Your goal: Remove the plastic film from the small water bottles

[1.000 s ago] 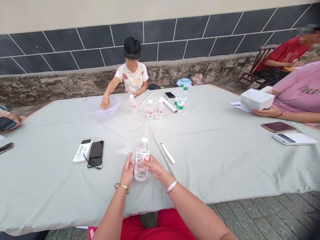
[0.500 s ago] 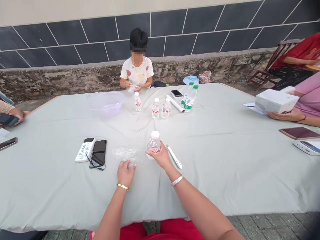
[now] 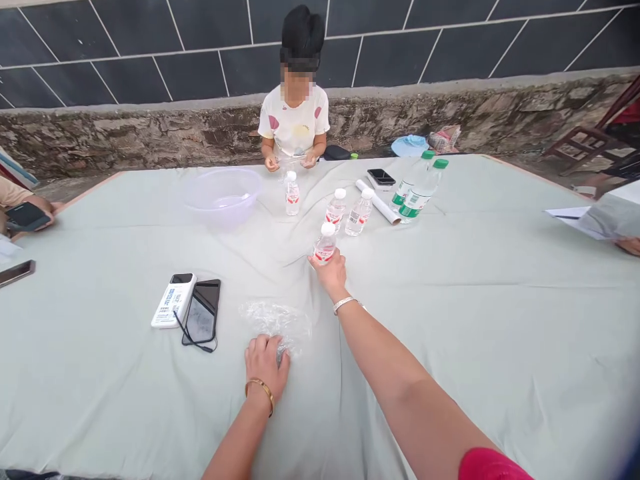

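My right hand (image 3: 331, 272) is wrapped round the lower part of a small clear water bottle (image 3: 326, 241) with a white cap and a red-and-white label. The bottle is upright, just in front of two matching small bottles (image 3: 359, 215); its base is hidden by my fingers. Nearer to me, my left hand (image 3: 267, 365) rests on the table with its fingers curled on crumpled clear plastic film (image 3: 280, 320). Some of that film shows between thumb and forefinger. To the left of it lie a black phone (image 3: 203, 310) and a white power bank (image 3: 174, 300) with a cord.
Across the cloth-covered table (image 3: 125, 400) sits a person (image 3: 295, 127) handling clear plastic. Near them stand a translucent basin (image 3: 223, 200) and another small bottle (image 3: 292, 195). A white roll (image 3: 379, 202), a phone (image 3: 381, 177) and two green-capped bottles (image 3: 417, 190) are at back right.
My right hand has carried the bottle forward, close to the other small bottles. My left hand stays at the plastic film. The white pen-like tool beside the right hand no longer shows.
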`<action>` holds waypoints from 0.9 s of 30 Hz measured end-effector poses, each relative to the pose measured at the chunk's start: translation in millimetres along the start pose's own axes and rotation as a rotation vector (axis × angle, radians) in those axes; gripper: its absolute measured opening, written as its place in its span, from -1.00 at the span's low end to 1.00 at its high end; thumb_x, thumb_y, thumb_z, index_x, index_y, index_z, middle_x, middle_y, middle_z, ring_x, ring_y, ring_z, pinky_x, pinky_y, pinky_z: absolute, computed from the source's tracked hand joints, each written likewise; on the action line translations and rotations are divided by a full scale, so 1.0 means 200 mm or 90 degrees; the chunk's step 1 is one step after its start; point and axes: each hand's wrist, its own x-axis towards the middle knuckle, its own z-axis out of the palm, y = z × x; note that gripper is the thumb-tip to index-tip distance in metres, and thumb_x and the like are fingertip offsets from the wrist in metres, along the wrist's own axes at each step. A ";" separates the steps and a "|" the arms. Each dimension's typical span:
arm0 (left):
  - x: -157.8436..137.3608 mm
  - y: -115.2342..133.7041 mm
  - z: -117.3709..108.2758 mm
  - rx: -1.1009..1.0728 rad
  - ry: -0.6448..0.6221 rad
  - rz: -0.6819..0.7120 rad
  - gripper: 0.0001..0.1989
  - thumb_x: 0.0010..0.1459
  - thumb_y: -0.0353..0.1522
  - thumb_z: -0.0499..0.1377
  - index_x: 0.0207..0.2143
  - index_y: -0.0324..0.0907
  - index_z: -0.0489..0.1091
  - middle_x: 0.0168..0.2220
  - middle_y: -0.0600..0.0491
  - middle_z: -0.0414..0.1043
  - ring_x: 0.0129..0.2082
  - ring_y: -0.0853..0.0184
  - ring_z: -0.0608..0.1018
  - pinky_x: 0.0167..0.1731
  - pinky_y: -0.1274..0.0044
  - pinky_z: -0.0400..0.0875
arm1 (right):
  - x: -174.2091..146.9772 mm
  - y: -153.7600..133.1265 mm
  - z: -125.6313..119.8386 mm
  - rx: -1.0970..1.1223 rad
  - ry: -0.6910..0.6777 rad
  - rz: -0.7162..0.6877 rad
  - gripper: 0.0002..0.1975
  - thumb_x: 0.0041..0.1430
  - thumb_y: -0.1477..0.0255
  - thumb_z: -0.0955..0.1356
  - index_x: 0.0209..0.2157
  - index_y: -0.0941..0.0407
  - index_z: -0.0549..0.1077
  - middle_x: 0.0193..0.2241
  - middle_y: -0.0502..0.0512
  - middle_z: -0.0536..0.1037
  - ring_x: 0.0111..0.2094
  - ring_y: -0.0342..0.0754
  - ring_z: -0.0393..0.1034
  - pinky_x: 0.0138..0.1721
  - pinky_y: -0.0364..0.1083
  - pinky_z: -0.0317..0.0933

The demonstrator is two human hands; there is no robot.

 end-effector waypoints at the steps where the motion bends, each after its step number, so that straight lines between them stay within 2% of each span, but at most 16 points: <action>1: 0.00 0.00 0.00 0.001 0.000 0.005 -0.73 0.13 -0.31 0.02 -0.16 -0.13 0.41 -0.21 -0.04 0.33 -0.16 0.19 0.34 -0.18 0.38 0.19 | 0.03 -0.01 0.02 0.006 -0.004 0.011 -0.27 -0.18 0.04 0.40 0.00 0.12 0.22 -0.15 0.22 0.35 -0.16 0.11 0.31 -0.16 0.01 0.19; 5: 0.00 0.00 0.01 0.007 0.000 0.008 -0.75 0.11 -0.32 0.04 -0.19 -0.14 0.43 -0.24 -0.05 0.34 -0.20 0.18 0.34 -0.21 0.36 0.20 | 0.20 -0.08 0.11 0.072 0.005 0.056 -0.23 -0.16 0.12 0.43 0.06 0.16 0.17 -0.12 0.25 0.30 -0.15 0.07 0.31 -0.11 -0.03 0.19; 9: -0.01 -0.02 0.03 -0.004 0.015 0.022 -0.79 0.11 -0.34 0.06 -0.22 -0.12 0.44 -0.28 -0.03 0.34 -0.23 0.20 0.35 -0.23 0.37 0.21 | 0.32 -0.14 0.18 0.136 0.032 0.143 -0.23 -0.11 0.29 0.43 0.13 0.20 0.12 -0.01 0.33 0.22 -0.12 0.07 0.30 -0.04 -0.01 0.16; 12: -0.01 -0.04 0.05 -0.023 0.047 0.036 -0.81 0.12 -0.36 0.05 -0.29 -0.11 0.46 -0.30 -0.01 0.33 -0.25 0.22 0.36 -0.25 0.37 0.24 | 0.23 -0.11 0.18 0.170 0.072 0.163 -0.32 -0.03 0.49 0.34 0.15 0.22 0.10 0.04 0.34 0.20 -0.13 0.00 0.32 0.02 -0.02 0.12; 15: -0.01 -0.06 0.06 -0.027 0.123 0.019 -0.83 0.10 -0.37 0.08 -0.36 -0.11 0.48 -0.23 -0.06 0.31 -0.21 0.19 0.35 -0.21 0.34 0.26 | -0.05 -0.05 0.11 0.221 0.043 0.082 -0.51 -0.01 0.56 0.26 0.03 0.20 0.26 -0.02 0.24 0.29 -0.27 -0.11 0.36 -0.01 -0.02 0.16; 17: 0.01 -0.05 0.04 -0.009 0.148 0.008 -0.84 0.07 -0.37 0.10 -0.39 -0.11 0.49 -0.10 -0.11 0.28 -0.09 0.09 0.31 -0.14 0.27 0.22 | -0.28 -0.02 0.01 0.271 -0.033 -0.023 -0.65 0.01 0.51 0.24 -0.11 0.16 0.37 -0.07 0.19 0.35 -0.33 -0.13 0.36 -0.12 -0.03 0.25; 19: 0.03 -0.03 -0.01 0.002 0.095 0.014 -0.86 0.05 -0.40 0.11 -0.45 -0.11 0.48 -0.08 -0.12 0.31 -0.05 0.03 0.30 -0.12 0.22 0.19 | -0.49 -0.02 -0.12 0.319 -0.136 -0.174 -0.66 0.05 0.42 0.26 -0.09 0.12 0.36 -0.06 0.18 0.35 -0.22 -0.09 0.36 -0.13 -0.04 0.26; 21: 0.05 0.00 -0.09 -0.040 -0.030 0.052 -0.86 0.00 -0.46 0.11 -0.52 -0.13 0.45 -0.25 -0.09 0.40 -0.19 0.11 0.40 -0.19 0.28 0.24 | -0.64 -0.06 -0.23 0.305 -0.362 -0.352 -0.51 -0.02 0.34 0.36 0.01 0.07 0.31 -0.04 0.15 0.37 -0.07 -0.03 0.30 -0.01 -0.01 0.17; 23: 0.07 0.02 -0.21 -0.161 -0.152 0.115 -0.89 -0.07 -0.48 0.13 -0.53 -0.13 0.43 -0.42 -0.01 0.40 -0.35 0.23 0.43 -0.32 0.41 0.29 | -0.71 -0.10 -0.31 0.247 -0.610 -0.460 -0.31 -0.17 0.30 0.46 0.06 0.05 0.27 -0.09 0.10 0.41 -0.04 -0.01 0.28 0.03 -0.01 0.12; 25: 0.08 0.03 -0.33 -0.341 -0.180 0.102 -0.95 -0.10 -0.44 0.17 -0.51 -0.14 0.41 -0.48 0.06 0.38 -0.45 0.32 0.42 -0.43 0.51 0.28 | -0.73 -0.12 -0.34 0.201 -0.797 -0.456 -0.31 -0.25 0.26 0.49 -0.01 0.06 0.32 -0.21 0.04 0.47 -0.16 -0.04 0.34 -0.08 -0.06 0.19; 27: 0.08 0.02 -0.44 -0.569 -0.118 -0.021 -0.90 -0.09 -0.34 0.23 -0.47 -0.15 0.38 -0.53 0.12 0.34 -0.55 0.41 0.38 -0.51 0.55 0.27 | -0.74 -0.11 -0.33 0.197 -0.892 -0.384 -0.52 -0.18 0.24 0.47 -0.18 0.12 0.41 -0.37 -0.03 0.47 -0.34 -0.11 0.35 -0.28 -0.15 0.23</action>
